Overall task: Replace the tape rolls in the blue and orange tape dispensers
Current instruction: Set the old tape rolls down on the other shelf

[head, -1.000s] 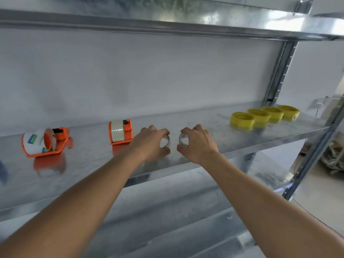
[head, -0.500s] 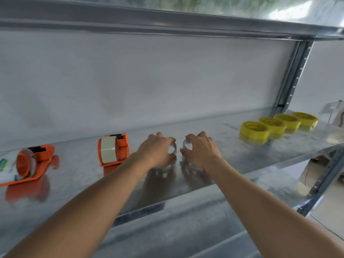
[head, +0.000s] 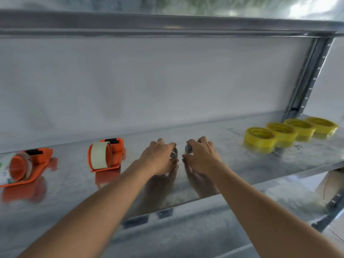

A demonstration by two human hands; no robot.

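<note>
On the metal shelf (head: 65, 185), the far-left orange dispenser (head: 28, 167) lies near the frame edge with a clear-looking roll on its hub, and to its right a second orange dispenser (head: 106, 154) stands with a pale roll of tape (head: 99, 155) mounted in it. Mid-shelf, the left hand (head: 158, 159) has its fingers curled round a small shiny ring (head: 174, 152) and the right hand (head: 202, 157) grips another one (head: 188, 148) the same way (both mostly hidden, so what they are is unclear), the two hands just beside each other and low over the shelf. Well apart to the right, four yellow tape rolls (head: 260, 138) lie flat in a row running toward the upright post (head: 309, 77).
</note>
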